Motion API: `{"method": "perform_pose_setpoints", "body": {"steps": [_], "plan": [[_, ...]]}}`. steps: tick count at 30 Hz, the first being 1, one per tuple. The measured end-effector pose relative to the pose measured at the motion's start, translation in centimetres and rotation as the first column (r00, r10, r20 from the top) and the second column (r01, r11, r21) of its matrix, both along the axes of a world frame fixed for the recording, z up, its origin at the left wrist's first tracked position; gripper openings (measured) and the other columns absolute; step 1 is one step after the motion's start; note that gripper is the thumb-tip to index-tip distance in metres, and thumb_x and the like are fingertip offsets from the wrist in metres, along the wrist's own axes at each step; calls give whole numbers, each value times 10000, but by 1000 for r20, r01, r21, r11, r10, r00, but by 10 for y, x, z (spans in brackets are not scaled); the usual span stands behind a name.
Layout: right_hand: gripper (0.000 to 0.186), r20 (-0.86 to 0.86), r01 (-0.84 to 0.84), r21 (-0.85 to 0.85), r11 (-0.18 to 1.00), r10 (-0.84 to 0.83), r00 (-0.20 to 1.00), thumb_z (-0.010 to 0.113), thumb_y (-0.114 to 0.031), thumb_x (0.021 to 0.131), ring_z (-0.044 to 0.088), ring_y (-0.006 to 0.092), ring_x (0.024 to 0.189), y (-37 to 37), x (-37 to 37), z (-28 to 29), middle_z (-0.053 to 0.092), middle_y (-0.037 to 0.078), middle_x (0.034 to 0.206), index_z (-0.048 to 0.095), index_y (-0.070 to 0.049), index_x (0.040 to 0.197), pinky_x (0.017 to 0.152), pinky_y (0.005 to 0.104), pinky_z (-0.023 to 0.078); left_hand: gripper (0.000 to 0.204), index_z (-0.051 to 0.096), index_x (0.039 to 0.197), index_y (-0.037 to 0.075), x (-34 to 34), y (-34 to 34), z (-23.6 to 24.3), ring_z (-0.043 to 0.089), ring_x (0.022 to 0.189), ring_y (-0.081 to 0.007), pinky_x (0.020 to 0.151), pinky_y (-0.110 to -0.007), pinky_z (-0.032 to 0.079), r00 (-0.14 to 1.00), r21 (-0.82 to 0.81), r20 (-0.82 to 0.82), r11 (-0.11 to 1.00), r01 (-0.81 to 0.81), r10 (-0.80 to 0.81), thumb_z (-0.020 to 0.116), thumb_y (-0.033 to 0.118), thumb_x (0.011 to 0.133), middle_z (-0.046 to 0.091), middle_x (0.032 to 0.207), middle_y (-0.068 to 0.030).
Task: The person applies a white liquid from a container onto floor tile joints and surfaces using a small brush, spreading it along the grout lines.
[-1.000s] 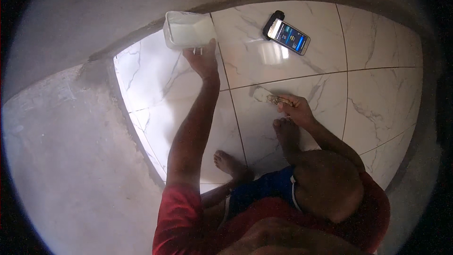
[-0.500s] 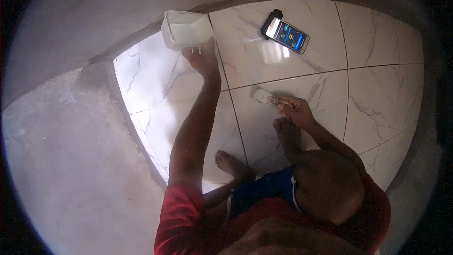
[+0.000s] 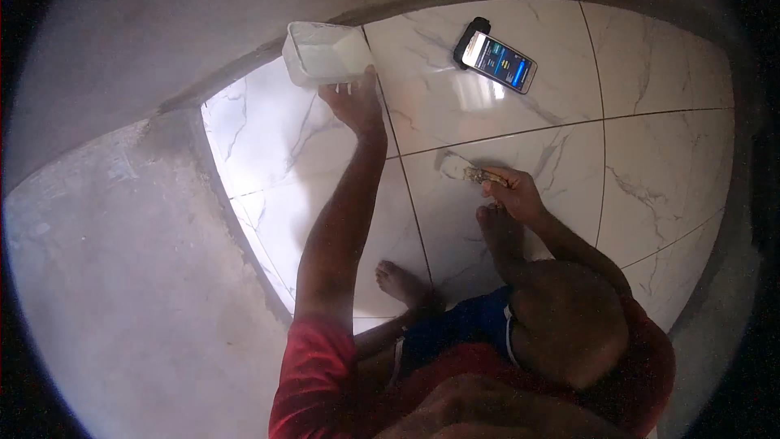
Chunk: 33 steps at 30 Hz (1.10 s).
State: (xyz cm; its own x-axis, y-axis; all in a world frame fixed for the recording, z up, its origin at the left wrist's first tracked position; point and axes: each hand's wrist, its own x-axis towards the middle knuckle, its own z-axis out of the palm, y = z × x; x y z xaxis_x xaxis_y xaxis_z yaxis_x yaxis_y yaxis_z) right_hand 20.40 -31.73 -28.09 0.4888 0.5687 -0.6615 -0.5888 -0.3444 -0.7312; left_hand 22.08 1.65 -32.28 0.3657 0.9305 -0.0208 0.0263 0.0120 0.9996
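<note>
A white rectangular plastic tub (image 3: 329, 53) is tilted at the far left, close to the foot of the wall. My left hand (image 3: 354, 104) grips its near right side, the fingers partly hidden under it. A pale material seems to coat the inside of the tub; how much it holds I cannot tell. Above the tiles in front of my right foot, my right hand (image 3: 513, 191) is closed around the handle of a paintbrush (image 3: 473, 173). Its pale head points left and blends into the white floor, and its middle is stained and crusted.
A lit phone (image 3: 500, 63) leans on a black object (image 3: 470, 39) at the far side. White marbled tiles (image 3: 536, 150) cover the floor. Bare grey cement walls (image 3: 203, 24) rise beyond and at the left. My bare feet (image 3: 400, 280) rest on the tiles.
The whole view has shifted slightly. The tub appears tipped a little differently in my left hand. My right hand keeps its hold on the paintbrush in nearly the same place.
</note>
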Motion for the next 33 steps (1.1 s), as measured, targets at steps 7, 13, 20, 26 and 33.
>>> {"method": "perform_pose_setpoints", "body": {"steps": [7, 13, 20, 26, 33], "plan": [[408, 79, -9, -13, 1000, 10, 997, 672, -188, 952, 534, 40, 645, -1, -2, -2, 689, 14, 847, 618, -12, 1317, 571, 221, 464, 779, 301, 1348, -20, -3, -2, -5, 546, 1158, -300, 940, -420, 527, 999, -6, -45, 1000, -21, 21, 818, 0, 765, 482, 1267, -191], [413, 91, -39, -45, 998, 43, 995, 654, -179, 954, 548, 43, 658, -1, 0, -2, 695, 17, 862, 608, 2, 1322, 574, 216, 465, 769, 311, 1351, -13, -6, 1, -2, 544, 1167, -303, 953, -417, 507, 998, -4, -59, 1000, 2, -2, 817, 14, 773, 486, 1285, -189], [430, 29, -45, -73, 996, 47, 998, 660, -197, 956, 548, 44, 664, -1, 0, -2, 691, 10, 864, 600, 12, 1327, 590, 214, 478, 760, 318, 1350, -5, -10, 3, -1, 541, 1182, -293, 954, -409, 506, 991, -14, -136, 1000, -15, 13, 810, -18, 771, 497, 1299, -191], [426, 40, -57, -55, 997, 59, 997, 669, -192, 954, 546, 41, 655, 6, 3, 11, 690, 19, 866, 603, 5, 1326, 580, 213, 474, 807, 346, 1348, -48, -21, 7, -13, 554, 1188, -341, 998, -460, 511, 997, 48, -75, 999, 13, -9, 852, 67, 730, 482, 1305, -225], [409, 61, -48, -16, 999, 49, 997, 663, -182, 954, 533, 34, 655, 0, -1, -3, 694, 20, 862, 613, 2, 1316, 569, 208, 456, 815, 349, 1347, -48, -26, 5, -9, 557, 1195, -336, 987, -447, 521, 996, 33, -85, 999, 33, -30, 858, 77, 723, 493, 1309, -222]]}}
